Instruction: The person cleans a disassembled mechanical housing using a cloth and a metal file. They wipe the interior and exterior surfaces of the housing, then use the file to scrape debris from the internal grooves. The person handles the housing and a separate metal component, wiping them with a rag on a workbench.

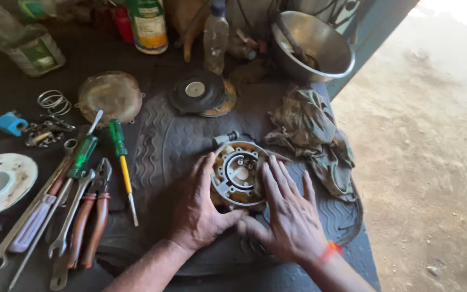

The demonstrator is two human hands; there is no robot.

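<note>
A round metal housing [238, 172] with a ring and ribs inside lies on a dark ribbed rubber mat [168, 140]. My left hand [198, 208] cups its left rim, fingers curved against the edge. My right hand [287, 213] rests flat against its right rim, fingers spread, an orange band at the wrist. Both thumbs meet below the housing.
Screwdrivers [119, 141], pliers [95, 216] and wrenches [66, 221] lie to the left. A round metal cover [109, 96], a black diaphragm disc [198, 93], a white plate [1, 181], a dirty rag [314, 138] and a steel bowl [314, 46] surround the mat. Bottles stand at the back. Bench edge and dirt ground are at right.
</note>
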